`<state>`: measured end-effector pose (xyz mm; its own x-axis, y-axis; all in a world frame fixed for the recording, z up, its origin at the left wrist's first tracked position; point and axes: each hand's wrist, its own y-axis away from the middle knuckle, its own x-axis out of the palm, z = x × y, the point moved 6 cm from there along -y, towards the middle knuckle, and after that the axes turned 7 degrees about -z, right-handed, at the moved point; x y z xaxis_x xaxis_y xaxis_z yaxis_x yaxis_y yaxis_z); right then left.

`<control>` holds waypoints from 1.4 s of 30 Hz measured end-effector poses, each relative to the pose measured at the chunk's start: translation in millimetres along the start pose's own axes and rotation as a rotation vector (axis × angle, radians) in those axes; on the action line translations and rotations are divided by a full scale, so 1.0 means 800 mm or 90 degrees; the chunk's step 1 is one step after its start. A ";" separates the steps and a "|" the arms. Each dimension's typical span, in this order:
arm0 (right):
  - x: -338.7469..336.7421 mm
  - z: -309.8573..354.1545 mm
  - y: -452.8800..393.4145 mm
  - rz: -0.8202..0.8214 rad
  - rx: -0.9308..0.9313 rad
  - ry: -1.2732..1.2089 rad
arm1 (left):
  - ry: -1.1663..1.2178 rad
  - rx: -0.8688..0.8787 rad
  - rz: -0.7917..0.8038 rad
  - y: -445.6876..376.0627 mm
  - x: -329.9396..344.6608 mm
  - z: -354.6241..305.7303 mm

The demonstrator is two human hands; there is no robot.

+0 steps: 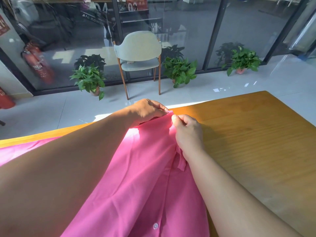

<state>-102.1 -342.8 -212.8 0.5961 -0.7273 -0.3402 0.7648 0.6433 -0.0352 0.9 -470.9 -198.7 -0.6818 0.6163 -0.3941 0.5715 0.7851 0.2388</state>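
Observation:
A pink button-up shirt (136,177) lies spread on the wooden table (248,142), running from the near edge toward the far edge. One white button (155,225) shows on its front placket near the bottom of the view. My left hand (147,111) pinches the far end of the shirt at the table's far edge. My right hand (188,132) pinches the same fabric edge just to the right, thumb and fingers curled. The two hands almost touch. My left forearm hides part of the shirt's left side.
Beyond the table's far edge is a tiled floor with a pale green chair (139,53), three potted plants (89,79) (179,71) (242,60) and a glass wall. A red fire extinguisher (38,64) stands at the left.

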 end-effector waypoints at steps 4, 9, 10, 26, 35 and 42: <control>0.006 -0.002 -0.003 0.007 0.015 0.013 | 0.012 0.000 0.018 0.001 -0.001 0.000; 0.012 -0.004 -0.009 0.034 0.035 0.100 | -0.088 0.023 0.025 0.002 0.000 -0.009; 0.010 0.001 -0.008 0.030 0.020 0.121 | -0.152 0.053 0.007 0.003 -0.001 -0.015; -0.014 0.007 0.122 0.160 0.026 0.202 | -0.210 0.078 -0.163 0.013 -0.009 -0.023; -0.004 -0.030 0.194 0.409 0.421 -0.059 | -0.232 0.053 -0.198 0.012 -0.003 -0.014; -0.026 -0.039 0.171 0.291 0.322 0.047 | -0.223 0.039 -0.258 0.009 0.005 0.010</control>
<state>-17.7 -232.5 -239.9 0.8817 -0.3798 -0.2801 0.4713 0.6782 0.5639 5.9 -463.2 -205.7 -0.6659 0.1986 -0.7191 0.3266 0.9443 -0.0416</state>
